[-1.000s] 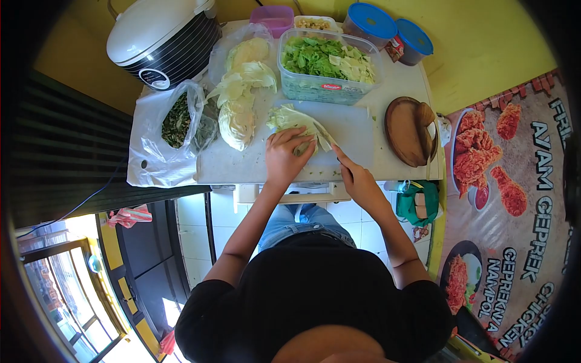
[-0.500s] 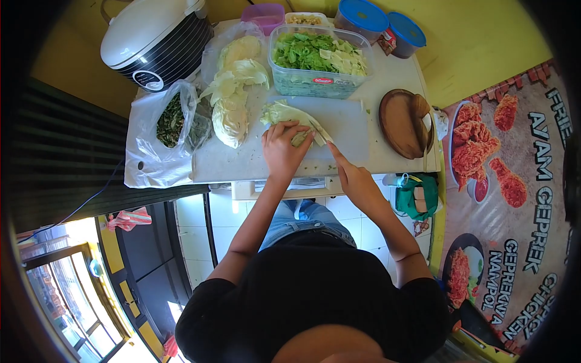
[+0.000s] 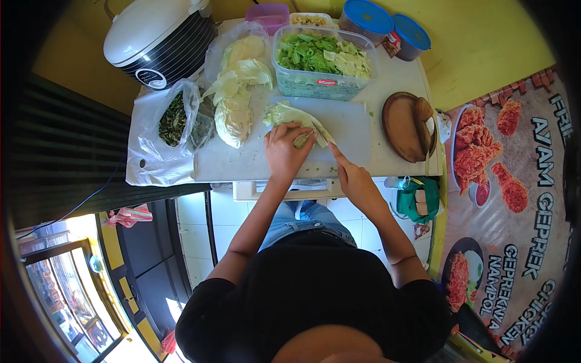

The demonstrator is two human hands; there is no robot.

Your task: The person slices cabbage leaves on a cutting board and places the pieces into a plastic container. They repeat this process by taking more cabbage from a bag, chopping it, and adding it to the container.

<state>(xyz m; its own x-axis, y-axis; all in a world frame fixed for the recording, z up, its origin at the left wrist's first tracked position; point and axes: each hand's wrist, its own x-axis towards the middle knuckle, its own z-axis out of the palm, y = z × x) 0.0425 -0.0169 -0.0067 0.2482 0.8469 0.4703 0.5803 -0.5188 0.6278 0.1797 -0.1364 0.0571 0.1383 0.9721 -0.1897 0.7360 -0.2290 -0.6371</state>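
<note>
Pale cabbage leaves (image 3: 285, 114) lie bunched on a whitish cutting board (image 3: 357, 140) near the table's front. My left hand (image 3: 287, 149) is closed over them, its fingers bent and pressing down. From the right, my right hand (image 3: 356, 180) grips a knife (image 3: 321, 134) with its index finger stretched along the top. The blade sits against the right end of the leaves, close to my left fingertips; the handle is hidden in my hand. Behind the board stands a clear plastic container (image 3: 321, 91) with cut green leaves and paler pieces.
More cabbage (image 3: 232, 121) lies left of the board. A plastic bag (image 3: 151, 160) with dark green leaves hangs over the table's left corner. A rice cooker (image 3: 158, 45) stands back left, a wooden mortar (image 3: 400, 128) right, and blue-lidded tubs (image 3: 367, 17) at the back.
The whole view has shifted slightly. Both hands keep nearly the same place on the leaves and knife, and the blade's angle differs only a little.
</note>
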